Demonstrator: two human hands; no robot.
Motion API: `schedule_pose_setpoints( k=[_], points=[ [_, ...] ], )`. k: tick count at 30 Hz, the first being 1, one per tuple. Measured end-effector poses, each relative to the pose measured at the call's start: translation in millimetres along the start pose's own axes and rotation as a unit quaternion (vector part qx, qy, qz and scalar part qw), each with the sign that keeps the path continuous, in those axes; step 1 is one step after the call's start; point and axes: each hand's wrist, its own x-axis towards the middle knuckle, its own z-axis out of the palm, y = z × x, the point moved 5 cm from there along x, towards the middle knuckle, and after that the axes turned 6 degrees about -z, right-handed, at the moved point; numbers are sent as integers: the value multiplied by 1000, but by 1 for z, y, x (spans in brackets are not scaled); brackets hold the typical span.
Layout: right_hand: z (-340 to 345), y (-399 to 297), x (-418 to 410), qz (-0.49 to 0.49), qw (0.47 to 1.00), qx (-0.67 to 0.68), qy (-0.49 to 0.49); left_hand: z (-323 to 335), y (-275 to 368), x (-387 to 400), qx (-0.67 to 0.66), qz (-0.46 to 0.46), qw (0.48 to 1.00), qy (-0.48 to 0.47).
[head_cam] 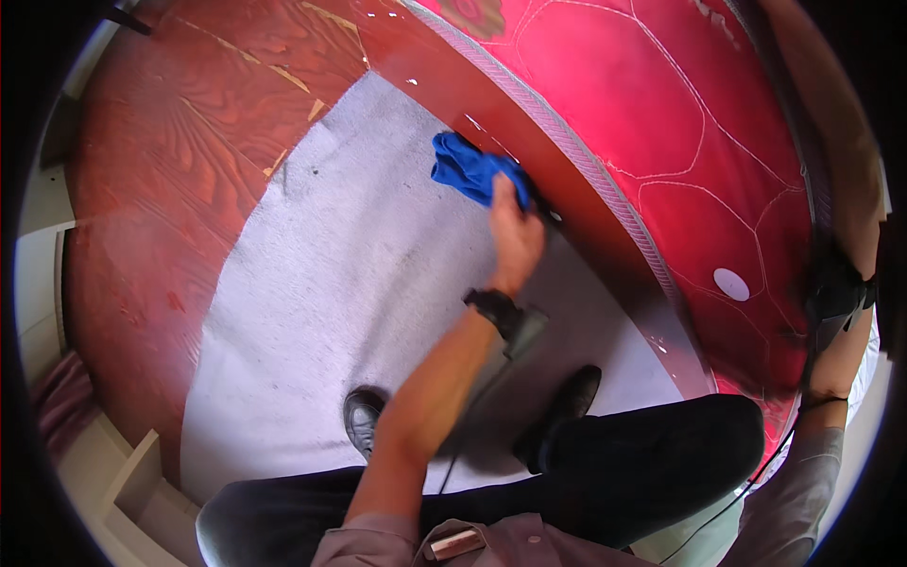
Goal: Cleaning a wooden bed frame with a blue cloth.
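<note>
My left hand (516,234) grips a crumpled blue cloth (468,170), at the foot of the red-brown side board (496,120) of what looks like a bed. The thumb and part of the hand show; the other fingertips are hidden. A black band with a device sits on that wrist. Along the top of the board runs the ribbed edging of a red quilted mattress (623,92) with pale stitching. My right forearm reaches up along the right rim, past the mattress, with a black strap on it; my right hand is out of view.
A grey carpet piece (297,255) lies over a reddish wood-patterned floor (156,177) with worn seams. My black shoes (363,418) rest on the carpet. Pale furniture (142,475) stands at the lower left. A dark cable hangs near my left arm.
</note>
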Motion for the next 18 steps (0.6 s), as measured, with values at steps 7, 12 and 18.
schedule_pose_setpoints(
  k=[7, 12, 18],
  points=[
    [7, -6, 5, -2, 999, -41, -19, -10, -10, 19, -152, -124, 978, -66],
    [7, -10, 8, 95, 991, 16, -95, -15, 8, 7, 47, 16, 999, -22],
    [14, 0, 7, -21, 1000, -2, 9, -30, -27, 53, -122, -162, 977, -66]
  ],
)
